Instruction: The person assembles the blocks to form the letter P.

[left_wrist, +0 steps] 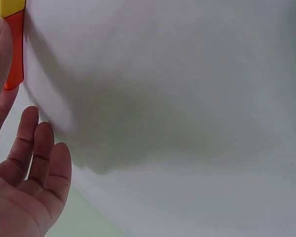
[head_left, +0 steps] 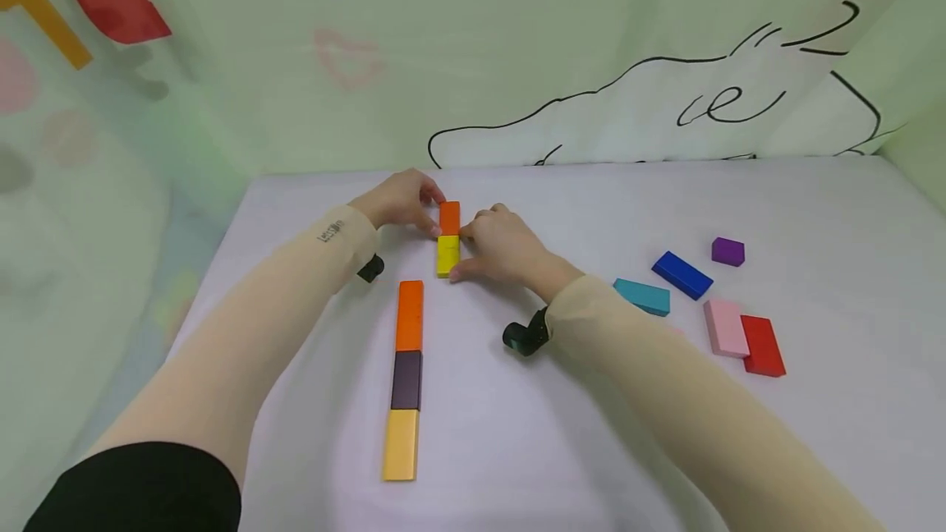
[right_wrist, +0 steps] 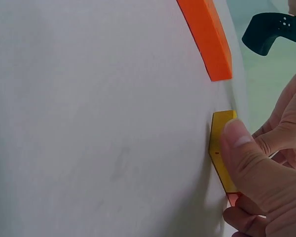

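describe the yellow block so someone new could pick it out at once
On the white table, look between the left hand and right hand for a two-block column. Its end nearer the person is the yellow block. Its bright yellow sets it apart from the adjoining orange block.

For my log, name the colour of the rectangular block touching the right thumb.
That block is yellow, clearest in the right wrist view.

Yellow block partly behind the right fingers, teal block partly behind the right sleeve
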The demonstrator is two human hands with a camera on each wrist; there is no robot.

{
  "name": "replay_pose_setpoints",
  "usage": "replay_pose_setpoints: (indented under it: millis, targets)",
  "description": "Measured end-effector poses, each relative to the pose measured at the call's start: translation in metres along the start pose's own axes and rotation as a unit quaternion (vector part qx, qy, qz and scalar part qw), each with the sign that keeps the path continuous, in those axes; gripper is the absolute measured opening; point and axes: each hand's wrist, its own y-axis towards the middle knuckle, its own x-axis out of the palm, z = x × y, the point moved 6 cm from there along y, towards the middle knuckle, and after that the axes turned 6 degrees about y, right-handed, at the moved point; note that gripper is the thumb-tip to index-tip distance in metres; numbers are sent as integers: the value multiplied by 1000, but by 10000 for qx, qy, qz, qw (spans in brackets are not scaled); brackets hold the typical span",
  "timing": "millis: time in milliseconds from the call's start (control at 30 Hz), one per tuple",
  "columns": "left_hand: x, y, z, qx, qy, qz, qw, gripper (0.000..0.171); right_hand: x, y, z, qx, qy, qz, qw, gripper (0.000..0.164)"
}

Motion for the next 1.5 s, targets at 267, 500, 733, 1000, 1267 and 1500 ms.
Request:
replay_pose_setpoints:
  millis: [267, 500, 733, 1000, 1267, 1500]
  targets:
    - [3, -3, -4, -41, -161, 25, 9999, 54, 4, 3, 3, 21, -39, 43, 10000, 72]
    - [8, -1, -5, -66, -304, 49, 9995, 53, 5, 1, 9, 21, -11, -9, 10000, 76]
    - [7, -1, -8, -182, -339, 71, 9992, 53, 3, -2, 9, -150, 289, -61, 9994, 70]
    - [6, -5, -11, -211, -418, 141, 9988, 50, 4, 0, 5, -184, 285, 15, 9994, 68]
    - [6, -6, -14, -177, -465, 131, 9987, 49, 5, 0, 2, -132, 333, 55, 9993, 69]
    - [4, -10, -15, -212, -455, 155, 9986, 50, 3, 2, 1, -250, 367, 73, 9990, 69]
